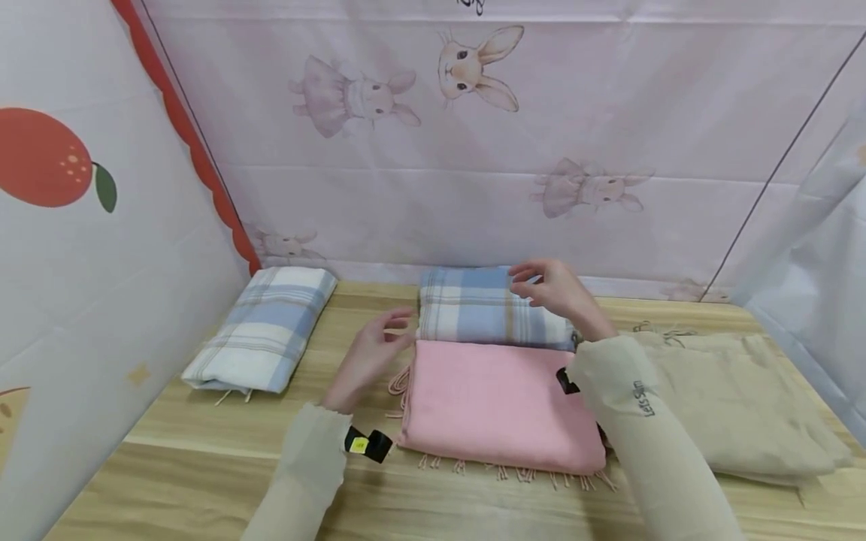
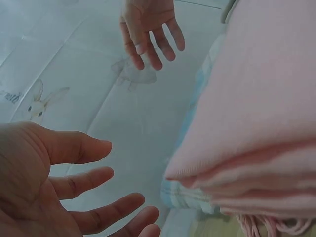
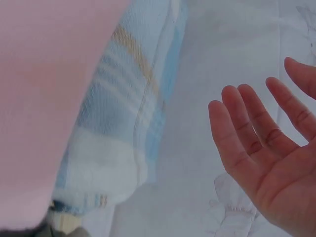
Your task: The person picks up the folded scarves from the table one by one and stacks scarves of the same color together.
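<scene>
A folded pink scarf (image 1: 501, 406) with fringed edges lies in the middle of the table. Behind it is a folded blue and white plaid cloth (image 1: 467, 308). My left hand (image 1: 375, 346) hovers by the pink scarf's back left corner, fingers loosely spread and holding nothing. Above the right part of the plaid cloth, my right hand (image 1: 555, 289) is raised with relaxed fingers and nothing in them. In the left wrist view the left hand (image 2: 84, 187) stands apart from the pink scarf (image 2: 256, 98). The right wrist view shows the right hand (image 3: 271, 148) apart from the plaid cloth (image 3: 118, 118).
A second folded plaid cloth (image 1: 271, 323) lies at the left of the wooden table (image 1: 169, 458). On the right is a folded beige cloth (image 1: 744, 413), partly behind my right sleeve. A rabbit-print sheet (image 1: 433, 203) hangs along the back edge.
</scene>
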`<action>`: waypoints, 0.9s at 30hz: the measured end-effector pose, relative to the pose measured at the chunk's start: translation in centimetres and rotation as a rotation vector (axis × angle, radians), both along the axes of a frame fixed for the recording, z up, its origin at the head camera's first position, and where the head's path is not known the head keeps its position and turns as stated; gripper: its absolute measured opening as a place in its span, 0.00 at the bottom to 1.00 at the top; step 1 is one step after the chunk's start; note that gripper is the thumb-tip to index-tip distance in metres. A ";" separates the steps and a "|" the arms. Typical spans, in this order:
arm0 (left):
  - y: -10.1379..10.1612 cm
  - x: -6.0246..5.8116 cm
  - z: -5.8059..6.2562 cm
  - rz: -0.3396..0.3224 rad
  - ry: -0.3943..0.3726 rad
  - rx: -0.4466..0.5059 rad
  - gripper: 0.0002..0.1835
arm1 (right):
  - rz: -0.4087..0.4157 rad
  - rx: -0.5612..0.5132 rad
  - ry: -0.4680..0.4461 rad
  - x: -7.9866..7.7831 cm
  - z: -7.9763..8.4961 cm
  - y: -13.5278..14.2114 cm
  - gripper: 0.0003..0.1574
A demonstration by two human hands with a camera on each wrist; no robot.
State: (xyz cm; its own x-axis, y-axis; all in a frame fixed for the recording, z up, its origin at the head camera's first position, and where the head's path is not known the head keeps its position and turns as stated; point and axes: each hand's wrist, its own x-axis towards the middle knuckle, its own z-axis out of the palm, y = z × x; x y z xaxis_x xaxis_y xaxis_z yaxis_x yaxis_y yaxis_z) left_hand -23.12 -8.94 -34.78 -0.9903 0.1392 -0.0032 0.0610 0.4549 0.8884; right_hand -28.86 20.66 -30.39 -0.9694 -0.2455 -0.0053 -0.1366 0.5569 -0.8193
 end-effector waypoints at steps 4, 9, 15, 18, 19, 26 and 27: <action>-0.9 0.2 -0.4 0.012 0.002 0.002 0.24 | 0.039 -0.046 -0.026 -0.7 0.0 -1.3 0.24; -1.7 0.4 -0.6 0.038 -0.011 0.023 0.24 | 0.079 -0.099 -0.051 -1.3 0.3 -3.2 0.23; -3.2 0.9 -1.0 0.087 -0.022 0.028 0.24 | 0.100 -0.122 -0.051 -1.7 0.6 -5.8 0.21; -4.1 1.0 -1.2 0.115 -0.034 0.023 0.25 | 0.112 -0.132 -0.070 -2.0 0.6 -7.1 0.21; -4.4 1.0 -1.2 0.124 -0.043 0.025 0.25 | 0.115 -0.140 -0.079 -2.1 0.7 -7.5 0.21; -6.3 1.2 -1.2 0.136 -0.053 0.005 0.25 | 0.108 -0.193 -0.123 -3.1 0.2 -10.0 0.20; -6.6 1.2 -1.2 0.140 -0.058 0.005 0.26 | 0.108 -0.197 -0.127 -3.3 0.0 -10.5 0.19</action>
State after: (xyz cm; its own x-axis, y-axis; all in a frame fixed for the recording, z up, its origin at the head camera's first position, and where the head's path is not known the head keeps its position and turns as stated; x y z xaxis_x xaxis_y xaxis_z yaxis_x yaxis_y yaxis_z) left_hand -21.92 -15.50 -35.95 -0.9981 -0.0002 -0.0609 -0.0545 0.4507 0.8910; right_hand -32.14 10.19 -30.34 -0.9320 -0.3561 -0.0675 -0.0754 0.3727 -0.9249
